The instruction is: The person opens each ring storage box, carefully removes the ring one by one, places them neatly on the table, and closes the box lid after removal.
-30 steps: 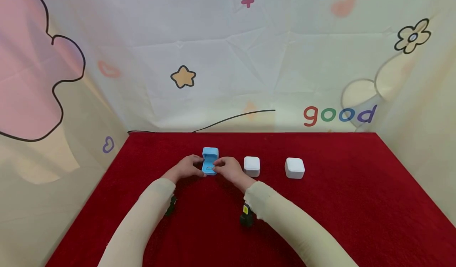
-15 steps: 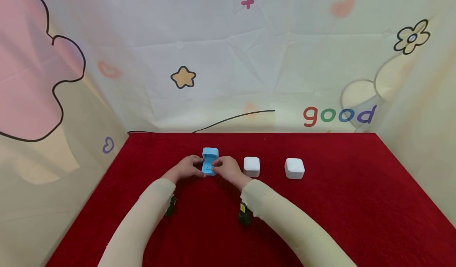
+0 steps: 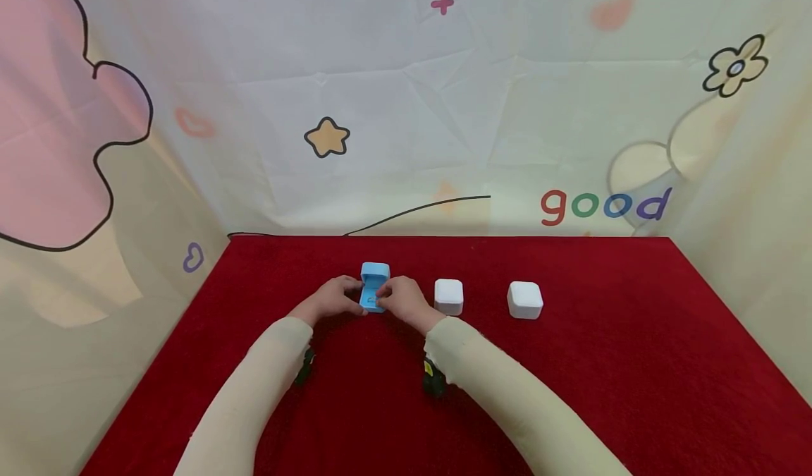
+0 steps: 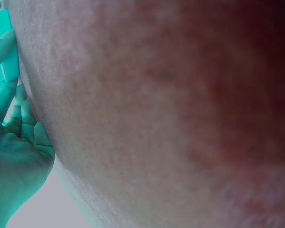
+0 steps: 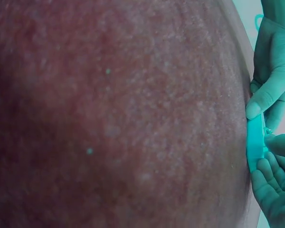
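A light blue ring box (image 3: 375, 271) stands with its lid up on the red table, left of centre in the head view. A small ring (image 3: 371, 299) sits in its base. My left hand (image 3: 333, 297) grips the box's left side, thumb at the front corner. My right hand (image 3: 408, 302) reaches in from the right, its thumb and index finger pinching at the ring. In the right wrist view the ring box (image 5: 255, 140) is at the right edge, with fingertips against the ring (image 5: 268, 131). The left wrist view shows only part of the box (image 4: 10, 61).
Two white boxes with rounded corners, a nearer one (image 3: 448, 297) and a farther one (image 3: 525, 300), stand to the right of my right hand. The red cloth (image 3: 609, 363) covers the table. A printed curtain (image 3: 406, 123) hangs behind its back edge.
My right hand has shifted slightly left and its wrist has turned a little, with the fingertips staying at the ring. The left hand and the ring box have stayed put.
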Demonstrator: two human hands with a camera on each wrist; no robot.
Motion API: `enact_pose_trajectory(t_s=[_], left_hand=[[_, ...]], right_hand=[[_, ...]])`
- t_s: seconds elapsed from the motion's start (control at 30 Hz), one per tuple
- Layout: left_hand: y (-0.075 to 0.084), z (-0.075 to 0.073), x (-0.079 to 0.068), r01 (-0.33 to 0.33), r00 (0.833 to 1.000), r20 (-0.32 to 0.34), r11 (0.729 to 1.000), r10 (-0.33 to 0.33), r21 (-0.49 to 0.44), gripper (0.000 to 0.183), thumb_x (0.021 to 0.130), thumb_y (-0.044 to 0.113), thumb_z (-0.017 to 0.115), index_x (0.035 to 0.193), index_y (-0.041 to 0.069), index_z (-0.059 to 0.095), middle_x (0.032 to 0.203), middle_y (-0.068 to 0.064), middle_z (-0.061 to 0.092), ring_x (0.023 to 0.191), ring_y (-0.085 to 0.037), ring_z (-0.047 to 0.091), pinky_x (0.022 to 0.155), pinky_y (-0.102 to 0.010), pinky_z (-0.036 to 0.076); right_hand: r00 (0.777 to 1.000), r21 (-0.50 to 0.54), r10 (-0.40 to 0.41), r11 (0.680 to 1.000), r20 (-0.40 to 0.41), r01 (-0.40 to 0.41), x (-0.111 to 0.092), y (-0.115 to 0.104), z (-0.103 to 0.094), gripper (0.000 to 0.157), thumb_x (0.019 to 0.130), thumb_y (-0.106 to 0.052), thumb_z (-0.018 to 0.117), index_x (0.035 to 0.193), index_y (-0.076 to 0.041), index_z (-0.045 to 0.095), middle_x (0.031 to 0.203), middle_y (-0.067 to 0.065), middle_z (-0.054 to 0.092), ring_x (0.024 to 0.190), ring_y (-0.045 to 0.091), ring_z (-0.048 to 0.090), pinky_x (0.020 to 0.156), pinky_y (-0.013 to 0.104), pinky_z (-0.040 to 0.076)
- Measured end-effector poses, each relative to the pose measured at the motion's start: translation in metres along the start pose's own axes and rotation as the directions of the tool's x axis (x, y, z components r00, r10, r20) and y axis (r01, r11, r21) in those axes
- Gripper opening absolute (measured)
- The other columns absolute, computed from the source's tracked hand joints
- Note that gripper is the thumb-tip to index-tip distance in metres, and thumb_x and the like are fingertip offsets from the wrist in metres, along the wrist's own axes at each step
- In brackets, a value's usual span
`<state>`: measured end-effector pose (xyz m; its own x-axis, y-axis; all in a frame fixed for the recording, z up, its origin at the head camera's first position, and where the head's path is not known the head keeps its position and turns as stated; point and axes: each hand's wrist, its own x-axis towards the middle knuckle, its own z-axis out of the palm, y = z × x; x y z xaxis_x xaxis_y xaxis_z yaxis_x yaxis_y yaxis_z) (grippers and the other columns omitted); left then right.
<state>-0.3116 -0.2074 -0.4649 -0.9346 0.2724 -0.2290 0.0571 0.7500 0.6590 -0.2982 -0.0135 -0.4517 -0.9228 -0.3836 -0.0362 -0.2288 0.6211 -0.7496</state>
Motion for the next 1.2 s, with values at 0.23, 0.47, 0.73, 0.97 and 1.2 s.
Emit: enact_pose_trajectory(t_s=[0.23, 0.47, 0.73, 0.97, 1.2], left_hand=[[0.0009, 0.0008, -0.0011, -0.007, 1.000, -0.004, 1.000, 0.007, -0.007, 0.064, 0.089, 0.015, 0.077, 0.144, -0.006, 0.053, 0.150, -0.026, 0.049, 0.139, -0.040, 0.047, 0.116, -0.052, 0.044], [0.0021, 0.0005, -0.0012, -0.001, 1.000, -0.005, 1.000, 0.001, -0.007, 0.063, 0.089, 0.015, 0.077, 0.144, -0.005, 0.055, 0.150, -0.025, 0.049, 0.138, -0.040, 0.047, 0.115, -0.052, 0.045], [-0.0006, 0.0015, 0.0005, 0.003, 1.000, -0.005, 1.000, -0.003, 0.001, 0.064, 0.088, 0.016, 0.077, 0.144, -0.004, 0.054, 0.151, -0.024, 0.049, 0.139, -0.040, 0.047, 0.116, -0.051, 0.045], [-0.0016, 0.0024, -0.0001, 0.005, 1.000, -0.002, 1.000, -0.005, 0.008, 0.063, 0.088, 0.016, 0.077, 0.144, -0.002, 0.055, 0.150, -0.024, 0.050, 0.138, -0.039, 0.047, 0.115, -0.052, 0.046], [-0.0012, -0.0007, 0.0000, 0.003, 1.000, 0.001, 1.000, -0.003, 0.004, 0.062, 0.089, 0.016, 0.076, 0.144, -0.002, 0.055, 0.150, -0.023, 0.049, 0.138, -0.039, 0.047, 0.115, -0.052, 0.045]], right_hand=[[1.000, -0.086, -0.021, 0.996, -0.007, 0.020, 0.0036, 0.0018, 0.0025, 0.017, 0.095, -0.005, 0.069, 0.107, 0.003, 0.077, 0.109, 0.016, 0.076, 0.094, 0.021, 0.066, 0.082, 0.031, 0.059], [1.000, -0.133, -0.030, 0.991, -0.006, 0.029, 0.0040, 0.0000, 0.0025, 0.017, 0.096, -0.006, 0.068, 0.107, 0.002, 0.078, 0.109, 0.015, 0.077, 0.096, 0.022, 0.068, 0.084, 0.032, 0.060], [0.998, -0.160, -0.055, 0.986, -0.015, 0.052, 0.0048, -0.0004, 0.0036, 0.016, 0.096, -0.008, 0.068, 0.104, 0.002, 0.079, 0.102, 0.014, 0.079, 0.089, 0.020, 0.067, 0.079, 0.029, 0.058], [0.997, -0.157, -0.073, 0.985, -0.025, 0.068, 0.0048, 0.0023, 0.0042, 0.017, 0.096, -0.009, 0.068, 0.102, 0.001, 0.080, 0.100, 0.013, 0.080, 0.089, 0.020, 0.068, 0.074, 0.023, 0.055], [0.997, -0.154, -0.079, 0.985, -0.025, 0.074, 0.0053, 0.0009, 0.0023, 0.017, 0.097, -0.010, 0.068, 0.102, 0.000, 0.080, 0.097, 0.012, 0.080, 0.085, 0.017, 0.065, 0.069, 0.019, 0.051]])
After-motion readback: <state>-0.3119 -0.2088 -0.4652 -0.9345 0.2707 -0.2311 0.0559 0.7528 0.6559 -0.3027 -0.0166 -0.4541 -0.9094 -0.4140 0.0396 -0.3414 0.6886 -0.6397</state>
